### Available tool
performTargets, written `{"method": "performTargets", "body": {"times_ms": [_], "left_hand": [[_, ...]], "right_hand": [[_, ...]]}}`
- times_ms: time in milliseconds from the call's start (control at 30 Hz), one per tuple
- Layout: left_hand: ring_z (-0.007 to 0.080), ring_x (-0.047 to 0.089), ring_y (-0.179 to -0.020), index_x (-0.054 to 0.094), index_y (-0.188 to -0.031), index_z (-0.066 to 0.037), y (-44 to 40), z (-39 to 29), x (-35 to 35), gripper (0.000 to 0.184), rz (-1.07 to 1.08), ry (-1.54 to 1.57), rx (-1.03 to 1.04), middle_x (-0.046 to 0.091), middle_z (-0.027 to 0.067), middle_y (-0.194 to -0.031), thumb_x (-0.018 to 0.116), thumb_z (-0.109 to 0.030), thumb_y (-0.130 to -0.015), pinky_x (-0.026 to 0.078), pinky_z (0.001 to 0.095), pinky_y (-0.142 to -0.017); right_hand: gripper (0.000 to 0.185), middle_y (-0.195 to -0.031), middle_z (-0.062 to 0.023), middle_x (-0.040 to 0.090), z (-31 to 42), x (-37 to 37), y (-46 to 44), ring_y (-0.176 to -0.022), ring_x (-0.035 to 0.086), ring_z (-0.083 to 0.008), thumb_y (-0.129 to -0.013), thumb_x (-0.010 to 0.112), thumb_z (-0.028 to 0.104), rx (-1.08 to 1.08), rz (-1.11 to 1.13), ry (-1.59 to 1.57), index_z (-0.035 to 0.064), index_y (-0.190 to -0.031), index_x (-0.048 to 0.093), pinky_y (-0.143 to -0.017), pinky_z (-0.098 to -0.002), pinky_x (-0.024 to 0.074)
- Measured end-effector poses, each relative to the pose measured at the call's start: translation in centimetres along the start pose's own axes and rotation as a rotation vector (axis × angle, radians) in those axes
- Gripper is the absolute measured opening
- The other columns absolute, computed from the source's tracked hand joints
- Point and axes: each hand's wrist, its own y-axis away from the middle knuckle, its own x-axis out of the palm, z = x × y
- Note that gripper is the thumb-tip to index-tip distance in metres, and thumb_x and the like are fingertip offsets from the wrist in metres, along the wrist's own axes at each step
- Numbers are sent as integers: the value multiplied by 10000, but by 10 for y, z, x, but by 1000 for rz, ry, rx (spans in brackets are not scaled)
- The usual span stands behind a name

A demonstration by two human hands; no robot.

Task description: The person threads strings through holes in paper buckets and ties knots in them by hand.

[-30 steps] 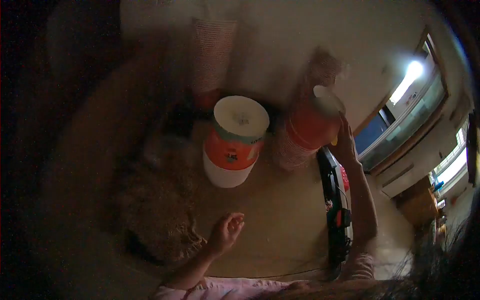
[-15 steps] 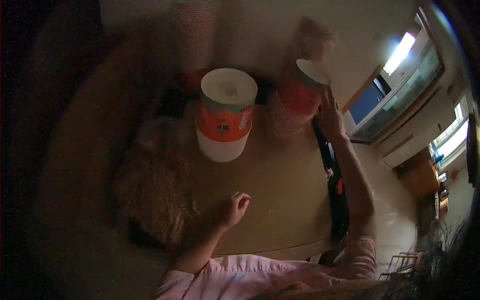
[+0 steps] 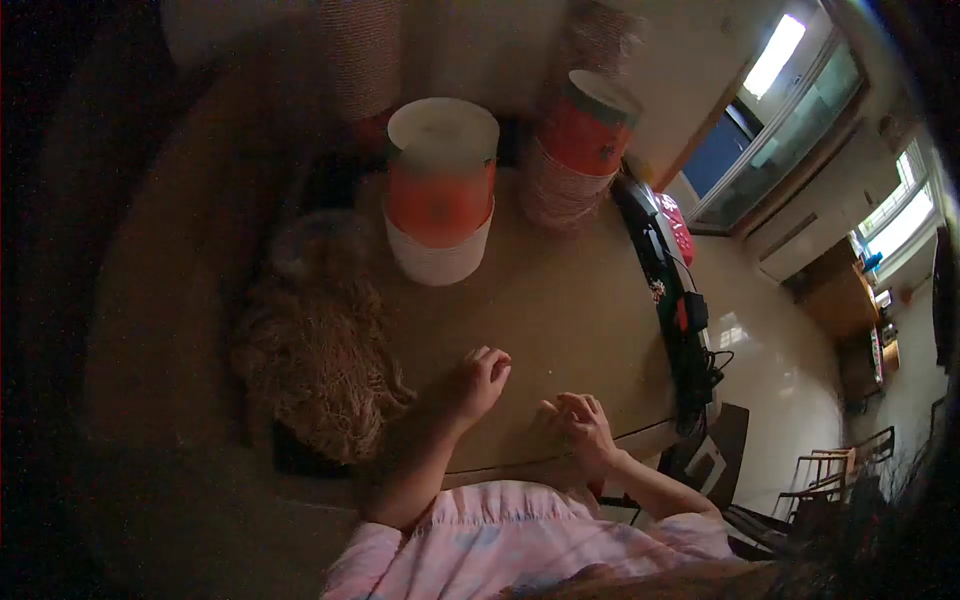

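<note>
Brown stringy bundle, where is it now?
In the head view, the brown stringy bundle lies on the left of the table, left of the left hand and below the central orange-and-white stack.

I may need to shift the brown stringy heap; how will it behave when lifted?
The brown stringy heap will probably sag rather than hold its shape, since it looks like thin, tangled strands. Loose ends straggling at its right edge could trail or snag.
</note>
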Motion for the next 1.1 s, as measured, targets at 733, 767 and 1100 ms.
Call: {"method": "performTargets", "body": {"times_ms": [733, 767, 1100], "left_hand": [[279, 590, -760, 594, -850, -41, 6, -14, -20, 94, 17, -113, 10, 601, 122, -831, 627, -90, -778, 484, 357, -641], [278, 591, -763, 596, -852, -43, 5, -16, -21, 96, 26, -122, 4, 602, 122, -831, 628, -94, -778, 484, 355, -644], [274, 600, -763, 607, -873, -46, 4, -28, -30, 121, 66, -139, -8, 607, 122, -841, 628, -125, -784, 487, 345, -658]], "right_hand": [[555, -1424, -48, 296, -55, -17, -50, -1323, 258, -209, -794, 432, 84, -23, 204, 318, 113, -1344, 360, -1072, -433, 183], [558, -1426, -46, 291, -69, -12, -51, -1326, 250, -208, -793, 436, 89, 7, 210, 334, 111, -1345, 356, -1072, -432, 182], [558, -1455, -12, 217, -85, -50, -97, -1336, 204, -172, -868, 484, 188, 445, 224, 577, 177, -1385, 274, -1097, -394, 140]]}}
